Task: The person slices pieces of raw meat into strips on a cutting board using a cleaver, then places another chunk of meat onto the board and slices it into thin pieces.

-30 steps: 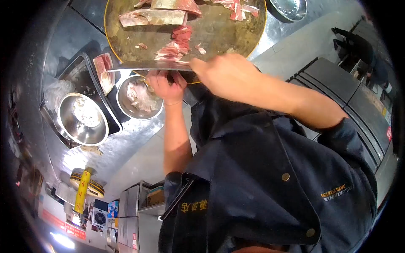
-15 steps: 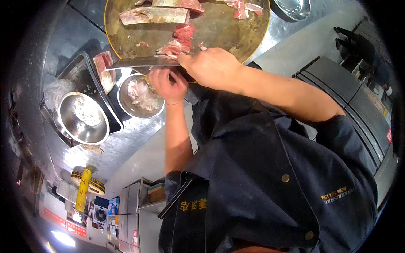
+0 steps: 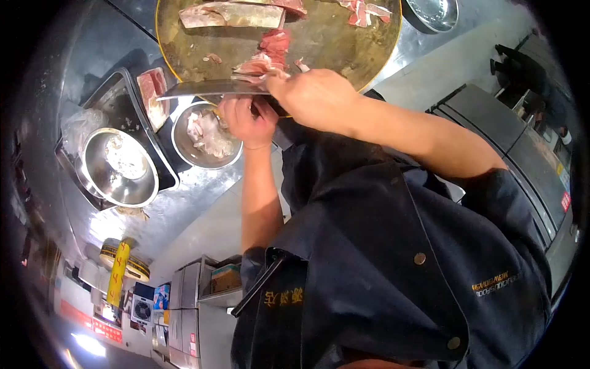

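My right hand point(image 3: 322, 98) is closed around the handle end of a broad-bladed knife point(image 3: 203, 88), which points left across the near edge of the round cutting board point(image 3: 332, 52). My left hand point(image 3: 249, 122) is curled close to the near side of the blade, with its fingers bent. Whatever sits under those fingers is hidden. Just beyond the blade lies a pile of thin raw meat slices point(image 3: 270, 52). Farther back on the board is a long slab of fatty meat point(image 3: 230, 15), and pale-edged meat scraps point(image 3: 365, 11) lie at the far right.
Left of the board, a block of raw meat point(image 3: 153, 95) leans at the rim of a black tray point(image 3: 126, 83). That tray holds a steel bowl point(image 3: 101, 194). Another steel bowl point(image 3: 184, 150) contains pale meat pieces. A metal pan point(image 3: 452, 15) stands at the back right.
The whole view has shifted slightly, with the board and slices a little higher and to the right. Both hands and the knife keep nearly the same arrangement.
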